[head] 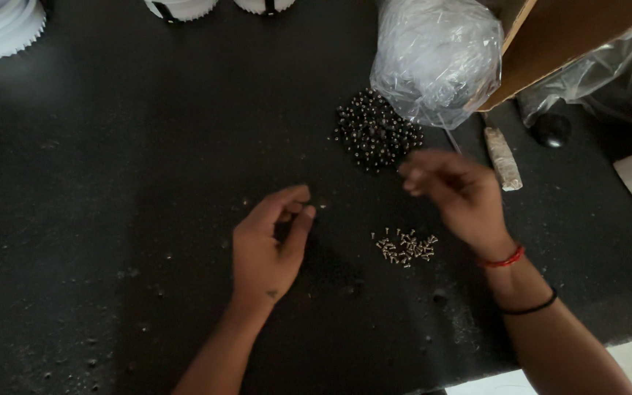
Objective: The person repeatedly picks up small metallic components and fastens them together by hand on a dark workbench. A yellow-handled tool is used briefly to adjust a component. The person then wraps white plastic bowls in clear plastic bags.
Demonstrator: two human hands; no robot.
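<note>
Left hand (271,245) pinched together, possibly on something tiny; right hand (451,189), blurred, grip unclear, hovered between black beads (376,132) and screws (406,247) on desk (111,219).

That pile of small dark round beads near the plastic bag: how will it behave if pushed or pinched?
The dark beads look round and glossy, so they probably roll and scatter when pushed. They are tiny next to the right hand, so likely light and slippery to pinch singly. The loose pile would probably spread rather than move as one.
</note>
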